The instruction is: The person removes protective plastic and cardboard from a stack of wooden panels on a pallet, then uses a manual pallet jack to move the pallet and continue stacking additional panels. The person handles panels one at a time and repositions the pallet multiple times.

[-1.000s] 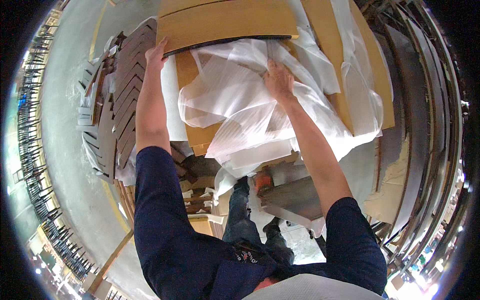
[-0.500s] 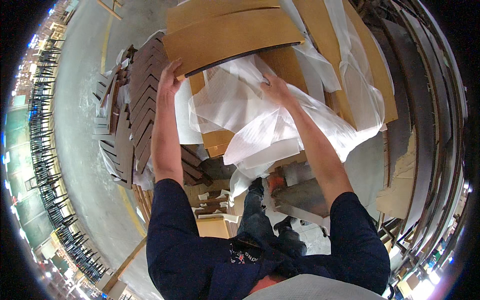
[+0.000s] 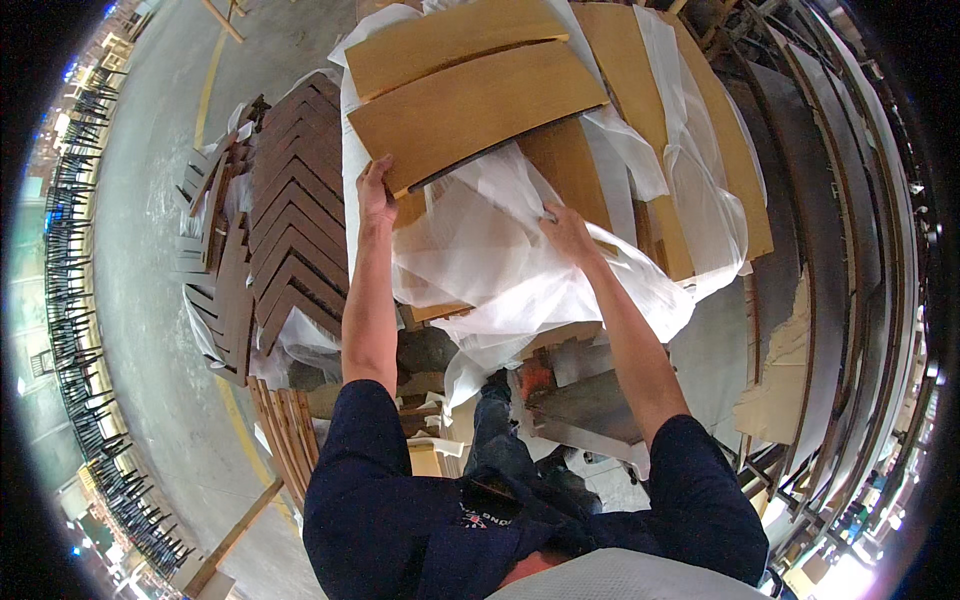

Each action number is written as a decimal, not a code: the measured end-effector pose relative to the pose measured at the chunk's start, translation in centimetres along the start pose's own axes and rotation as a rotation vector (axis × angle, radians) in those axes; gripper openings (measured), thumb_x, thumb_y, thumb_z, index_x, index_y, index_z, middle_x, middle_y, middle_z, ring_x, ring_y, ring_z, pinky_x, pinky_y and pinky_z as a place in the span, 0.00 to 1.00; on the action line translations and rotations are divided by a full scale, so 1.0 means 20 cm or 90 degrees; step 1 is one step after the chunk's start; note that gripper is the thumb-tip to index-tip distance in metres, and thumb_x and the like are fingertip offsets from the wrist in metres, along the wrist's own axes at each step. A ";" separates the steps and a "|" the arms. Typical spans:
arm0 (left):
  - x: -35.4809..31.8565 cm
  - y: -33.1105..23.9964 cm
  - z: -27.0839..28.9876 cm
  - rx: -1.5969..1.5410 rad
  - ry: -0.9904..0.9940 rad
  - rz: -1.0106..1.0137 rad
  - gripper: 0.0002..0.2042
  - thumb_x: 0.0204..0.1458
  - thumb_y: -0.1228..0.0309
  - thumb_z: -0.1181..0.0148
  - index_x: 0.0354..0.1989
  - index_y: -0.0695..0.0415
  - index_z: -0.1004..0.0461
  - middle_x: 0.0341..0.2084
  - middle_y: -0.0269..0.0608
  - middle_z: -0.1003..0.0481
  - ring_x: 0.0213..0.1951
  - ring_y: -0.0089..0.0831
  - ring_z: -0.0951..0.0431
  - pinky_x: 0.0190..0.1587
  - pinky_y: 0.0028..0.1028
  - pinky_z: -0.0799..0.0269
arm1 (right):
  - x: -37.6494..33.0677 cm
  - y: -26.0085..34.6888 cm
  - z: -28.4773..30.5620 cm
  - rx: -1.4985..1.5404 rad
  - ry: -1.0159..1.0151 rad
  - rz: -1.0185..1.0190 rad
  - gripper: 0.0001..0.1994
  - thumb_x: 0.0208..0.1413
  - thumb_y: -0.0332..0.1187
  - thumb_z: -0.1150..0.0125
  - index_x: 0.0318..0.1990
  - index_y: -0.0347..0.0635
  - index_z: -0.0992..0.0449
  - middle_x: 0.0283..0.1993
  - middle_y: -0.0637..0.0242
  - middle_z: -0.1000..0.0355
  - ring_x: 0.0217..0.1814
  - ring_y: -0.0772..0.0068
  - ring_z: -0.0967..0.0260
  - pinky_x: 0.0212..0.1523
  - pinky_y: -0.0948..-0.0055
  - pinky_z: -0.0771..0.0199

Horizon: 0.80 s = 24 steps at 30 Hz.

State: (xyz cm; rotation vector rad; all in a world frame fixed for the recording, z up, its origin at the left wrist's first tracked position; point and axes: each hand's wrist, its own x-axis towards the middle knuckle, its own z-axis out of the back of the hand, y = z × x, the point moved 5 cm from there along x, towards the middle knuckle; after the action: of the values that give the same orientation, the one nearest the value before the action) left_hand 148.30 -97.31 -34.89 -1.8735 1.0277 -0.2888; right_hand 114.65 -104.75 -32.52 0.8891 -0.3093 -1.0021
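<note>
My left hand (image 3: 376,190) is closed on the near left corner of a tan, slightly curved wooden panel (image 3: 480,120), thumb and fingers at its edge. This panel has a dark near edge and lies over the stack, next to a second tan panel (image 3: 455,48) on its far side. To the right, my right hand (image 3: 568,232) pinches a thin white foam sheet (image 3: 465,240). The sheet hangs in folds over the near side of the stack and hides part of the boards under it.
Brown angled wooden pieces (image 3: 300,210) are piled left of the stack. More tan panels (image 3: 620,70) with foam between them lie at the right. Large dark boards (image 3: 835,260) stand along the right side. Rows of dark chairs (image 3: 75,290) line the far left.
My left hand has moved right and nearer to me, and the panel's held corner has come with it. The foam sheet has shifted a little with my right hand still on it.
</note>
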 end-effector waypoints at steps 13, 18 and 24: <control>-0.44 -0.06 -0.11 -0.038 -0.071 -0.021 0.13 0.45 0.73 0.43 0.39 0.66 0.30 0.35 0.42 0.27 0.36 0.31 0.26 0.39 0.28 0.29 | -0.46 -0.13 0.10 -0.055 -0.038 -0.067 0.24 0.49 0.38 0.42 0.51 0.29 0.32 0.44 0.49 0.29 0.49 0.59 0.30 0.51 0.68 0.33; -0.81 -0.16 -0.11 -0.062 -0.099 0.038 0.14 0.45 0.74 0.44 0.41 0.67 0.30 0.37 0.43 0.27 0.39 0.34 0.24 0.42 0.33 0.26 | -0.52 0.10 0.23 0.043 -0.335 0.009 0.28 0.55 0.43 0.44 0.58 0.33 0.39 0.55 0.53 0.35 0.56 0.60 0.37 0.55 0.64 0.36; -1.31 -0.19 -0.21 0.026 -0.124 0.065 0.28 0.37 0.69 0.36 0.50 0.65 0.33 0.40 0.44 0.27 0.40 0.35 0.24 0.43 0.35 0.25 | -0.44 0.22 0.05 1.135 -0.190 -0.185 0.26 0.54 0.46 0.42 0.57 0.42 0.35 0.56 0.62 0.34 0.56 0.64 0.37 0.59 0.64 0.37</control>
State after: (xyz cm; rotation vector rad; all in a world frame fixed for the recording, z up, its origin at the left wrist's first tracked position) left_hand 131.70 -79.42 -24.03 -1.7679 0.9720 -0.0648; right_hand 112.07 -96.89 -27.13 2.4114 -1.4738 -0.9640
